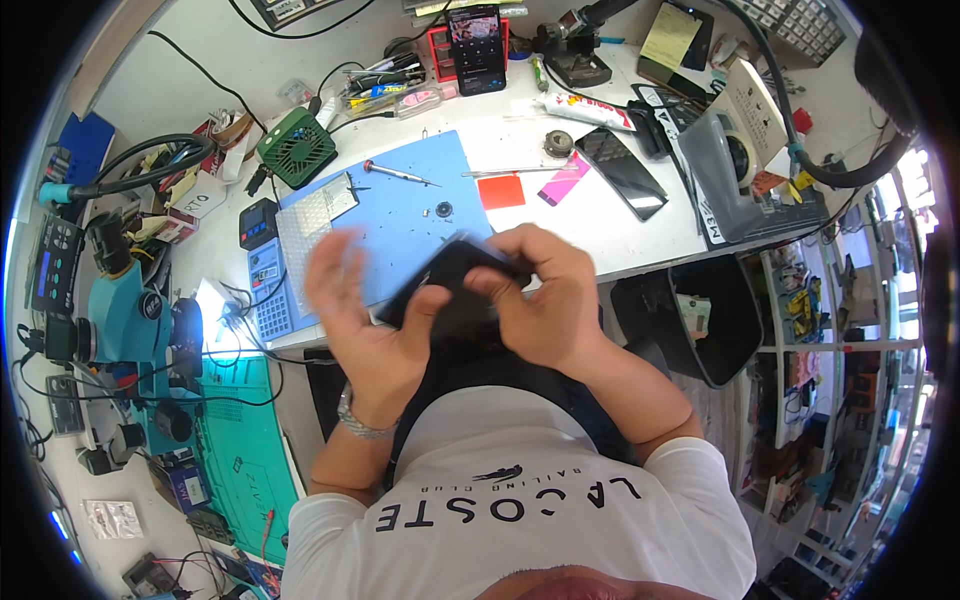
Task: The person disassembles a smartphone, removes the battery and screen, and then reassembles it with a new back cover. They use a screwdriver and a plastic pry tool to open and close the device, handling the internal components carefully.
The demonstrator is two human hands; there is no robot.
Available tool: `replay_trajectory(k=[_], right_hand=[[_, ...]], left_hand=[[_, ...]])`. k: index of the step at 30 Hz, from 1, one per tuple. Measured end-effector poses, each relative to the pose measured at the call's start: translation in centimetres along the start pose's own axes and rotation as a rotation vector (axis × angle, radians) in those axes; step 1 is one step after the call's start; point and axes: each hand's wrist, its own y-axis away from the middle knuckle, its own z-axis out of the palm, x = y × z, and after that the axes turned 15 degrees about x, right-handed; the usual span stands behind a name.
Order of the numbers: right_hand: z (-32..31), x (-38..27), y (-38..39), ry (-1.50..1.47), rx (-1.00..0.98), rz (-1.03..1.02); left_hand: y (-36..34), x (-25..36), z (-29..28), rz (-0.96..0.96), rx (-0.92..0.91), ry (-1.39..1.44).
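Note:
A dark smartphone point(462, 300) is held above my lap, at the near edge of the desk. Its far end is tilted up to the right. My right hand point(545, 295) grips its right side, thumb across the face. My left hand point(362, 310) is at the left side with fingers spread and blurred by motion, its thumb touching the phone. Beyond them lies a blue mat point(400, 215) with a screwdriver point(400, 174), a small round black part point(444, 209) and bubble wrap point(305, 235).
A green fan point(297, 147) and a blue microscope point(130, 310) stand to the left. Another phone point(480, 50) is propped upright at the back. A dark phone point(622, 172) and a white tube point(590, 110) lie to the right. A black bin point(690, 315) stands below the desk's right edge.

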Motion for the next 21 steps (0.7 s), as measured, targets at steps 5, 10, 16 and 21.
replay_trajectory(k=[5, 10, 16, 21], right_hand=[[1.7, 1.1, -0.4, -0.658, 0.246, 0.424], [4.7, 3.2, 3.9, -0.828, 0.208, 0.529], [3.1, 2.9, 3.1, -0.558, 0.080, 0.516], [0.4, 4.8, 1.2, -0.342, 0.125, 0.278]], left_hand=[[6.2, -0.1, -0.1, -0.564, 0.360, 0.368], [5.4, -0.4, 2.6, -0.582, -0.047, 0.570], [4.1, -1.6, 3.0, -0.599, 0.027, 0.550], [2.1, -1.8, 2.4, -0.667, -0.070, 0.627]])
